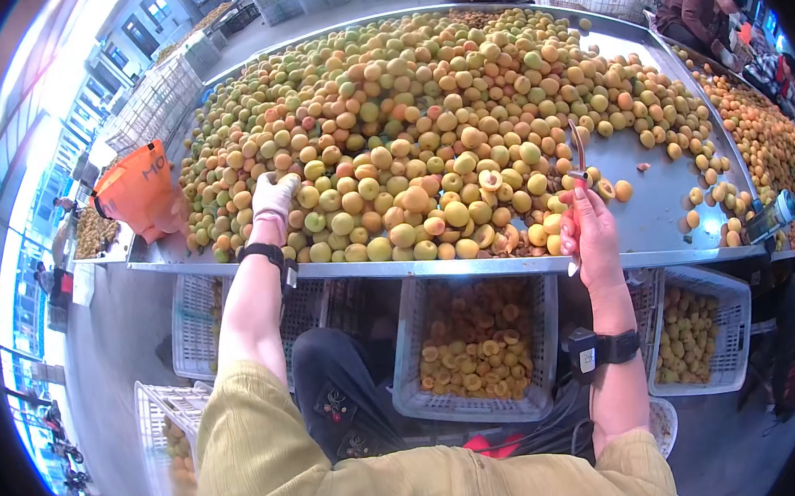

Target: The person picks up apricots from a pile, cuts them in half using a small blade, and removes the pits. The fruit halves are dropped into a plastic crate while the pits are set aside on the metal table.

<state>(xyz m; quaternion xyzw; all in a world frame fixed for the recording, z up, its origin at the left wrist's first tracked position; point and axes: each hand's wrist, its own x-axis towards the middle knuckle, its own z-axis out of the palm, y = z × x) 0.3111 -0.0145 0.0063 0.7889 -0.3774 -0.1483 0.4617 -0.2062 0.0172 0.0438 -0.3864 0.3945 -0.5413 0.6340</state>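
My left hand, in a white glove, reaches into a heap of apricots on a metal-rimmed table. Its fingertips touch fruit at the near left; whether they grip one is hidden. My bare right hand holds the red handle of a pitting tool upright, its thin curved metal end pointing away from me. Between the hands, near the table's front rim, lie a halved apricot and some brownish fruit scraps.
Below the rim, a plastic crate holds halved apricots; another crate at right holds fruit. An orange bag sits at the table's left end. At right stand a bottle and a neighbouring fruit-covered table, where a person bends.
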